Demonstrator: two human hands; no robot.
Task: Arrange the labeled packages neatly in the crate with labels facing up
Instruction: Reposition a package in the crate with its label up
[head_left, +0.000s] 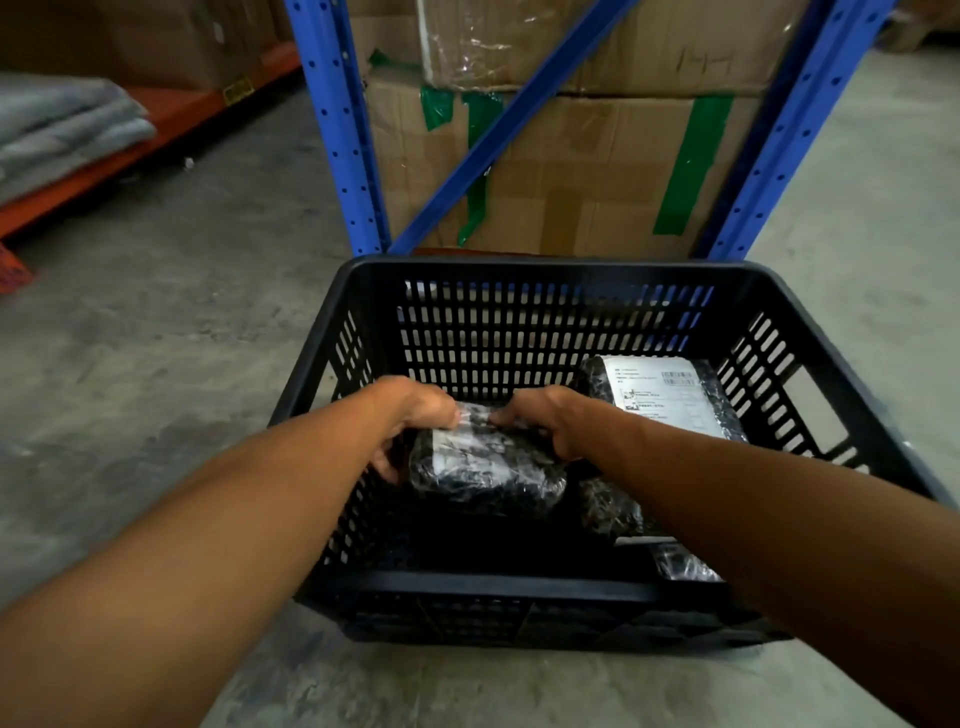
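Both hands closed on the package (488, 467) inside the crate (519, 587), left side: left hand (410, 415) and right hand (545, 421) pinch its far edge. Looks soft, light, slick wrap; grip the edges, keep label up.

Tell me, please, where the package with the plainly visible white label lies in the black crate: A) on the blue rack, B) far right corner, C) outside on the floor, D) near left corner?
B: the labeled package lies label up at the far right of the black crate, beyond the right hand.
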